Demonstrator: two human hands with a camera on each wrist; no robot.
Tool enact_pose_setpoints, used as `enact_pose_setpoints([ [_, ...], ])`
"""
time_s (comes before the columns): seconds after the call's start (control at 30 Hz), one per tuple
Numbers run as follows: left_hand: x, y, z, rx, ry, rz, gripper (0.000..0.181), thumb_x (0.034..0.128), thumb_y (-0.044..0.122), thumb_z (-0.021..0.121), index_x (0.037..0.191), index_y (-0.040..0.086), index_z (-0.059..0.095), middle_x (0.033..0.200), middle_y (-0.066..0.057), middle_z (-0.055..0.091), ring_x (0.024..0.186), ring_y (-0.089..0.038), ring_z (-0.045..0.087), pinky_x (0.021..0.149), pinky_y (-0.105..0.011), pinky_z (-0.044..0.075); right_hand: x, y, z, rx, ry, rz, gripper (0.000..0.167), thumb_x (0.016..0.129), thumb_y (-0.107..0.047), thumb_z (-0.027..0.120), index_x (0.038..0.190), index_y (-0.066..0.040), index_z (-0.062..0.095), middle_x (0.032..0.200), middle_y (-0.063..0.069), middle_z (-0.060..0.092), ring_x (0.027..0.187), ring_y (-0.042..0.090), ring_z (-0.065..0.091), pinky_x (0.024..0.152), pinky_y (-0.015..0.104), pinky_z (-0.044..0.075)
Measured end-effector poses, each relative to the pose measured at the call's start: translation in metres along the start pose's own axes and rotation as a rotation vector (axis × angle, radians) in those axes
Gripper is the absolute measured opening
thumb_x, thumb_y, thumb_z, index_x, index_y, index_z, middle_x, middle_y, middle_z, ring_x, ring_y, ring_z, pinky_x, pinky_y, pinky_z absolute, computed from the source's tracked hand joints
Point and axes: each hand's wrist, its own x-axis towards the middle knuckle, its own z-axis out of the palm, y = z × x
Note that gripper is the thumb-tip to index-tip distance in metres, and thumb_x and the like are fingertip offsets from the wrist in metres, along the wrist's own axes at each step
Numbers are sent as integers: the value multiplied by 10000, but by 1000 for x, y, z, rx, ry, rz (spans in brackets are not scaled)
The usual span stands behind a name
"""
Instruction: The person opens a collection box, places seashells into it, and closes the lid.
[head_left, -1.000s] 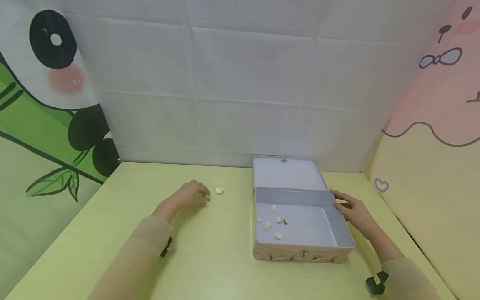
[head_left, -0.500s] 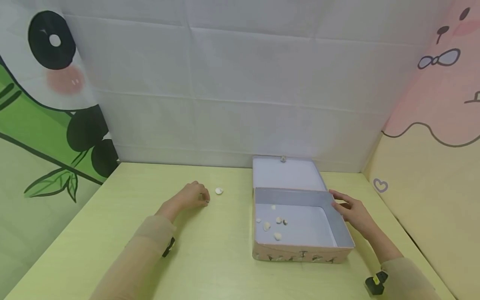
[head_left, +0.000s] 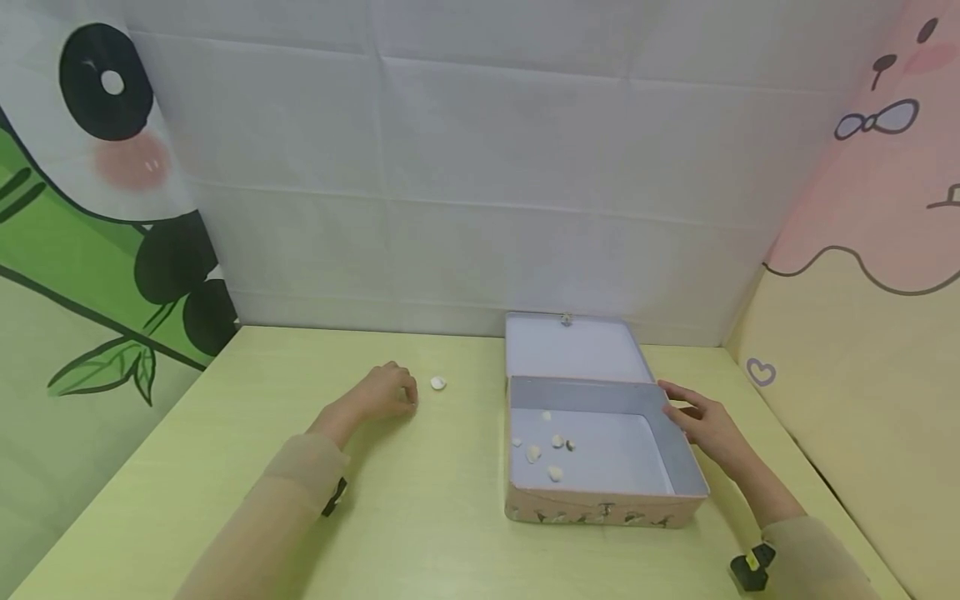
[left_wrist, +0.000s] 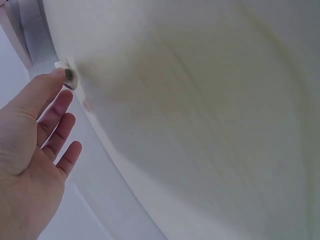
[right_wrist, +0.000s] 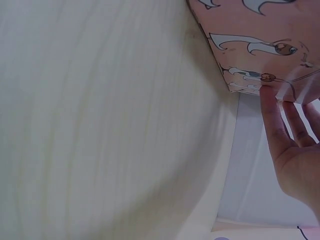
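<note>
My left hand (head_left: 378, 392) is low over the left half of the yellow table, its fingertips drawn together. In the left wrist view its thumb pinches a small pale seashell with a dark patch (left_wrist: 70, 78); the index finger is mostly hidden. Just right of this hand lies a white seashell (head_left: 438, 383). An open pink lidded box (head_left: 562, 507) stands to the right, with several small shells such as a pale seashell (head_left: 555, 473) inside. My right hand (head_left: 708, 429) rests against the box's right side, fingers fairly straight and touching its patterned outer wall (right_wrist: 255, 45).
The box's lid (head_left: 577, 346) is laid back toward the white cloth backdrop (head_left: 495, 167). Printed panels, one with a panda and one pink and yellow (head_left: 862, 350), stand at the sides. The table (head_left: 420, 525) reaches to the backdrop.
My left fingers have closed together at the tips, and the small dark spot seen between them earlier is now hidden in the head view. The right hand and box stay put.
</note>
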Motion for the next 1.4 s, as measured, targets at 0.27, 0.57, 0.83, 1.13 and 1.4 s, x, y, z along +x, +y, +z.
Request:
enact_pose_setpoints([
  [0.27,-1,-2,1,-97,-20,-10,87,815,66,714,891,71,671,922,-29,659,930,-240,602,865,-410,495,0,2,0,-10,-2,-8,550,973,-323,519,1443,-77,375,1432,238,372,924,-35,529,700,283,508],
  [0.57,3,-4,4,-94,1,-34,137,806,97,735,924,82,668,907,-16,672,894,-201,610,840,-377,503,1,5,0,-12,-4,-7,554,972,-330,518,1444,-79,373,1425,239,377,948,-36,530,721,288,518],
  [0.83,4,-3,7,-94,-10,-31,98,822,85,717,818,117,625,803,35,606,761,-121,525,750,-321,473,1,5,0,-10,-4,2,562,969,-334,523,1446,-80,368,1426,241,374,922,-72,521,716,275,524],
  [1.13,2,-6,6,-95,-1,-33,59,845,59,683,830,101,644,850,11,646,879,-197,602,850,-400,497,2,5,0,-9,-2,-6,562,969,-335,523,1443,-74,372,1431,241,370,929,-36,530,705,277,522],
  [1.4,-2,1,-6,-143,29,-7,53,841,32,672,866,67,640,870,-8,661,925,-253,630,842,-408,508,1,1,-1,-2,-7,-3,560,972,-321,520,1449,-73,363,1438,258,353,930,-32,524,692,273,519],
])
